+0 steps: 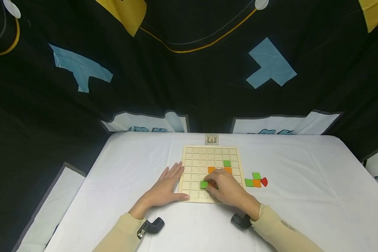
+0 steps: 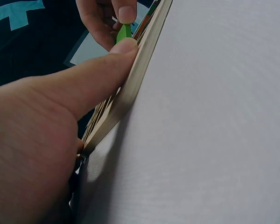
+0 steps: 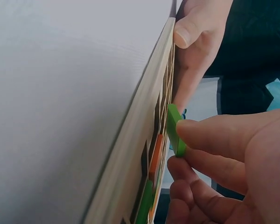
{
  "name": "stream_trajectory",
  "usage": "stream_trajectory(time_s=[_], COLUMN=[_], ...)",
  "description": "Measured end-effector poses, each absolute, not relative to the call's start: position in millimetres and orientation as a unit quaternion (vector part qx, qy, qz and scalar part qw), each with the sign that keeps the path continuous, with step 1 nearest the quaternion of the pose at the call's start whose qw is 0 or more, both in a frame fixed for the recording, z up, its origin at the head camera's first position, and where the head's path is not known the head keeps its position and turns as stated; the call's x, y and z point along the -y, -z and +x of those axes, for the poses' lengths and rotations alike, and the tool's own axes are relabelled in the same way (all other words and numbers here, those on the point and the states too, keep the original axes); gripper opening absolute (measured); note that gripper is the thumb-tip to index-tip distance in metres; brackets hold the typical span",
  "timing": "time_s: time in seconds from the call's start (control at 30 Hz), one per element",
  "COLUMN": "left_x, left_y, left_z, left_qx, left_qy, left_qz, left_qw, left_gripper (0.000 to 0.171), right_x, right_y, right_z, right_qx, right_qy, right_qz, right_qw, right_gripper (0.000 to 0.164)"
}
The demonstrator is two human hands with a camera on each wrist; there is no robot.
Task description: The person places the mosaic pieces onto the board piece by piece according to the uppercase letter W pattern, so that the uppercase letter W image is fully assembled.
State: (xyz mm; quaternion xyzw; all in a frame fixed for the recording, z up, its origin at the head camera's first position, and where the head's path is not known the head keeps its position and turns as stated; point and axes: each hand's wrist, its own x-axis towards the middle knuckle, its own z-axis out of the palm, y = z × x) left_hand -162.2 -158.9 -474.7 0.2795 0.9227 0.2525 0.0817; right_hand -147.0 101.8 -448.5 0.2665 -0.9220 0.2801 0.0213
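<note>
A wooden grid board (image 1: 195,153) lies on the white table, with orange and green square tiles set in some of its cells. My right hand (image 1: 225,187) pinches a green tile (image 3: 174,129) between thumb and finger, just over the board's lower middle. Beside that tile an orange tile (image 3: 155,157) and another green tile (image 3: 144,203) sit in the grid. My left hand (image 1: 167,187) has its fingers spread along the board's left edge, and its thumb (image 2: 105,70) rests on the near left corner. Farther up the board are an orange tile (image 1: 211,169) and a green tile (image 1: 227,163).
Right of the board lie loose pieces: green tiles (image 1: 249,182), an orange tile (image 1: 257,183) and a red wedge piece (image 1: 264,181). A small patterned card (image 1: 211,139) lies behind the board. A dark printed curtain (image 1: 189,87) hangs beyond the table (image 1: 138,154).
</note>
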Motion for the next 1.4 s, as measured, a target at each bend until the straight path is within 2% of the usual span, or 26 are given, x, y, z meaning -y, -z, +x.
stream_trajectory(time_s=[1.1, 1.4], left_x=[159, 158], left_y=[473, 472], left_z=[-162, -162], left_qx=[-0.922, -0.922], left_qy=[-0.255, -0.253], left_qz=[0.278, 0.278], left_qw=[0.086, 0.087], left_gripper=[0.106, 0.106], right_x=[-99, -118], right_y=[450, 444], right_z=[-152, -149], right_qx=[0.928, 0.923], right_qy=[-0.255, -0.289], right_qz=[0.270, 0.253], right_qw=[-0.003, 0.002], right_gripper=[0.020, 0.025])
